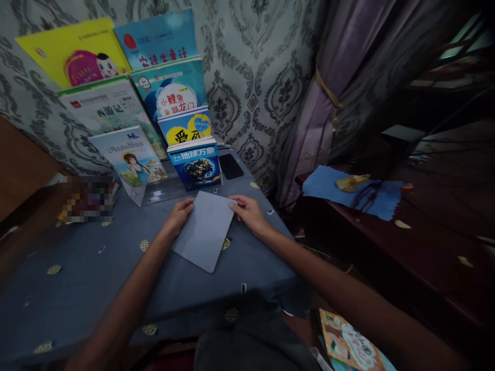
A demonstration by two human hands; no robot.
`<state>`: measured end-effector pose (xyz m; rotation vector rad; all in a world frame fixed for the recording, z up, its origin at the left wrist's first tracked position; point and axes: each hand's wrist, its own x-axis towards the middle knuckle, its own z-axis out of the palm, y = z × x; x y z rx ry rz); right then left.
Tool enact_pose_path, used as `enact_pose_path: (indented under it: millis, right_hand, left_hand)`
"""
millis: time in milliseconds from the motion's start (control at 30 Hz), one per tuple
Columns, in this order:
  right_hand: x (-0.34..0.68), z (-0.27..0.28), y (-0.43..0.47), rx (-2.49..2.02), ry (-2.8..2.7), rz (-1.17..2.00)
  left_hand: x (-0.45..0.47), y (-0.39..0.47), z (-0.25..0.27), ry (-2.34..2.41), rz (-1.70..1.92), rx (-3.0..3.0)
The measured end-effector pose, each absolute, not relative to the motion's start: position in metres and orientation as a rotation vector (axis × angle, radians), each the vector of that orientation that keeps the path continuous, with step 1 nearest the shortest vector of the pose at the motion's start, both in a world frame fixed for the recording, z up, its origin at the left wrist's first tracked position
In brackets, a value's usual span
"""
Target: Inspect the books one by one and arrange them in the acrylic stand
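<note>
Picture book (344, 340) sits low at near right. Beyond it, over the tablecloth (96, 278), left hand (180, 215) and right hand (250, 212) pinch a blank grey panel (204, 232) near its far corners, seemingly steadying it; shifting it calls for matched grips, short of the clear book stand (164, 192).

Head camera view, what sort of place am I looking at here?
Probably a room in a home: there's a patterned wall covering, a tied-back purple curtain, and a cloth-covered table with children's-style books propped up in tiers.
</note>
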<state>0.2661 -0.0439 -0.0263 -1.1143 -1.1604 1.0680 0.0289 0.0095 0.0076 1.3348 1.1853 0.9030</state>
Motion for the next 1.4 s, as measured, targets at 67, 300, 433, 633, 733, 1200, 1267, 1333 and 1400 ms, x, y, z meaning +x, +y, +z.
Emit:
enact_pose_path:
  millis: [67,300,433,633,733,1200,1267,1333,1400]
  right_hand:
    - [0.266,-0.026,-0.044,-1.179,-1.254,1.051]
    - [0.275,-0.021,-0.052,-1.515,-1.693,0.538]
    - [0.274,-0.014,-0.052,-1.525,-1.912,0.364]
    - [0.256,-0.011,-0.023,-1.252,-2.24,0.476]
    - [0.247,-0.009,-0.006,-1.198,-2.346,0.53]
    - [0.261,-0.02,-0.005,-1.208,-2.397,0.408]
    - [0.268,-0.022,-0.015,-1.228,-2.406,0.391]
    - [0.273,-0.024,-0.026,-1.259,-2.413,0.359]
    - [0.277,-0.024,-0.038,-1.29,-2.416,0.317]
  left_hand:
    - [0.029,0.014,0.01,1.339,0.865,1.681]
    - [0.056,-0.029,0.001,1.449,0.524,2.584]
    - [0.062,-0.048,-0.007,1.474,0.403,2.635]
    - [0.06,-0.047,-0.011,1.459,0.446,2.673]
    - [0.06,-0.047,-0.011,1.455,0.443,2.679]
    - [0.059,-0.048,-0.012,1.442,0.435,2.607]
    - [0.059,-0.047,-0.013,1.434,0.439,2.594]
    - [0.059,-0.047,-0.014,1.437,0.436,2.584]
    - [0.059,-0.048,-0.014,1.441,0.427,2.58]
